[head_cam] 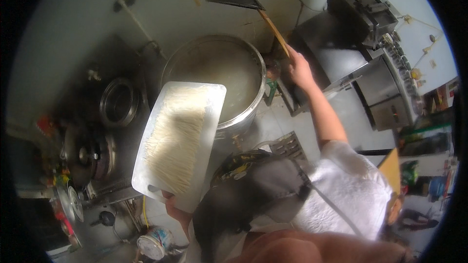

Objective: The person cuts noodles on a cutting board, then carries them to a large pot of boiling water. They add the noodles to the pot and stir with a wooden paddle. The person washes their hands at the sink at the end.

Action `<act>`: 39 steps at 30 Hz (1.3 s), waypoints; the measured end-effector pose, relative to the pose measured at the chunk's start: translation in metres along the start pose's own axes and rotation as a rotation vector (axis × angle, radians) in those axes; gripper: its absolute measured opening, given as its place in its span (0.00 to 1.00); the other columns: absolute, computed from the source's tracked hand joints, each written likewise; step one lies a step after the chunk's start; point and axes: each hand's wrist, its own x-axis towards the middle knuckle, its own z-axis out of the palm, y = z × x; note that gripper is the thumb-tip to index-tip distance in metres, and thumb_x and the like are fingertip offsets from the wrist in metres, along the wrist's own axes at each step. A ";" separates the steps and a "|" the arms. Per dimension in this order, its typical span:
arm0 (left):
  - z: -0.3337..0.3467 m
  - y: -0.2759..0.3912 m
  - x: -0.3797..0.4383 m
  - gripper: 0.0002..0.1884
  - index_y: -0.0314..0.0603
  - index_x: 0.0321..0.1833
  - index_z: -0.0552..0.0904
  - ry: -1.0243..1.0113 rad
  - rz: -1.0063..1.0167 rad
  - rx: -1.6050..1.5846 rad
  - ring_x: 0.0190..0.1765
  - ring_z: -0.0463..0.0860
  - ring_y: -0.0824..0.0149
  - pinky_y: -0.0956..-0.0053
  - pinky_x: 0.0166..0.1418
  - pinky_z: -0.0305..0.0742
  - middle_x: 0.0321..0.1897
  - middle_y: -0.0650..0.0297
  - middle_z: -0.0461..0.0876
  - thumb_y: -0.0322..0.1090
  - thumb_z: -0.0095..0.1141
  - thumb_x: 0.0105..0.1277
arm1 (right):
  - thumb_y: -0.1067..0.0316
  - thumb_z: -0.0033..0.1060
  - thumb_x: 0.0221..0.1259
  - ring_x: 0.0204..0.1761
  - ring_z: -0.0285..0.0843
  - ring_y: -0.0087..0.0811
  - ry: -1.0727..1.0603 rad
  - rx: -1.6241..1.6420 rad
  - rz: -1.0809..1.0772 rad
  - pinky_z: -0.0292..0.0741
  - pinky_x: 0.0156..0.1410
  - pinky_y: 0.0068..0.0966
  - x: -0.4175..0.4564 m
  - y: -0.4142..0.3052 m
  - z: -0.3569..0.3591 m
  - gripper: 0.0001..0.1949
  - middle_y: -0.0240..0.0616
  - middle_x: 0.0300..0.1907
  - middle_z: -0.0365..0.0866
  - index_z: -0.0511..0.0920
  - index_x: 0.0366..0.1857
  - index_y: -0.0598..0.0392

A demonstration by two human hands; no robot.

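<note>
My left hand (175, 206) grips the lower end of a white cutting board (207, 146), near its handle slot. Raw noodles (175, 138) lie across the board in a flat, pale layer. The board's far end overlaps the near left rim of a large round metal pot (264, 76). Cloudy liquid (223, 62) fills part of the pot, and the view over it is hazy. My right hand (301, 67) is closed around the wooden handle of a wide, dark skimmer or ladle (236, 0). Its head is held up beyond the pot's far rim.
Left of the pot runs a dark cooking counter with a round metal pot (119, 102) set in it. A white bucket (151, 244) stands low at the left. Steel equipment (362, 18) and a row of jars (400, 58) are at the right. A pipe (140, 25) runs along the wall.
</note>
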 end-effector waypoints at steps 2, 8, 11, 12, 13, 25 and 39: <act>0.001 -0.002 0.001 0.26 0.40 0.60 0.75 0.010 -0.039 -0.082 0.57 0.77 0.58 0.64 0.59 0.73 0.57 0.55 0.77 0.33 0.54 0.55 | 0.84 0.48 0.52 0.57 0.75 0.48 0.124 0.134 -0.066 0.72 0.60 0.38 -0.013 0.010 0.014 0.35 0.51 0.56 0.75 0.66 0.70 0.46; 0.017 0.017 0.008 0.21 0.35 0.55 0.79 -0.017 -0.104 -0.186 0.57 0.79 0.60 0.68 0.57 0.75 0.57 0.55 0.78 0.31 0.58 0.57 | 0.73 0.47 0.70 0.25 0.70 0.23 -0.244 0.726 0.557 0.72 0.27 0.23 -0.047 -0.003 0.030 0.13 0.33 0.35 0.75 0.68 0.56 0.55; 0.020 0.028 0.012 0.12 0.30 0.44 0.86 -0.026 -0.166 -0.170 0.55 0.82 0.62 0.72 0.53 0.77 0.54 0.54 0.82 0.27 0.63 0.57 | 0.67 0.48 0.73 0.19 0.65 0.19 -0.434 0.949 0.677 0.66 0.20 0.20 -0.060 -0.039 0.022 0.04 0.30 0.28 0.71 0.67 0.43 0.54; 0.014 0.024 0.015 0.11 0.31 0.42 0.87 -0.066 -0.201 -0.083 0.53 0.83 0.63 0.72 0.52 0.77 0.52 0.55 0.83 0.28 0.64 0.57 | 0.67 0.48 0.74 0.18 0.64 0.19 -0.486 1.046 0.746 0.66 0.20 0.19 -0.073 -0.035 0.026 0.05 0.30 0.28 0.71 0.67 0.43 0.55; 0.015 0.019 0.017 0.10 0.31 0.40 0.87 -0.104 -0.175 0.046 0.51 0.83 0.64 0.72 0.50 0.77 0.50 0.55 0.84 0.28 0.62 0.57 | 0.66 0.49 0.74 0.17 0.64 0.19 -0.540 1.140 0.812 0.66 0.20 0.19 -0.085 -0.028 0.033 0.06 0.30 0.28 0.71 0.67 0.42 0.55; 0.001 -0.022 0.008 0.26 0.33 0.61 0.77 0.005 -0.372 -0.634 0.60 0.75 0.63 0.69 0.63 0.69 0.59 0.56 0.76 0.33 0.47 0.58 | 0.65 0.51 0.74 0.18 0.61 0.18 -0.727 1.288 0.896 0.64 0.20 0.18 -0.183 -0.045 0.079 0.08 0.28 0.26 0.65 0.65 0.48 0.50; -0.011 0.004 -0.018 0.29 0.35 0.68 0.70 -0.158 -0.393 -0.467 0.65 0.72 0.61 0.70 0.65 0.67 0.65 0.56 0.72 0.37 0.47 0.62 | 0.67 0.49 0.74 0.18 0.62 0.18 -0.641 1.032 0.559 0.65 0.20 0.18 -0.170 -0.073 0.070 0.11 0.30 0.28 0.68 0.64 0.54 0.53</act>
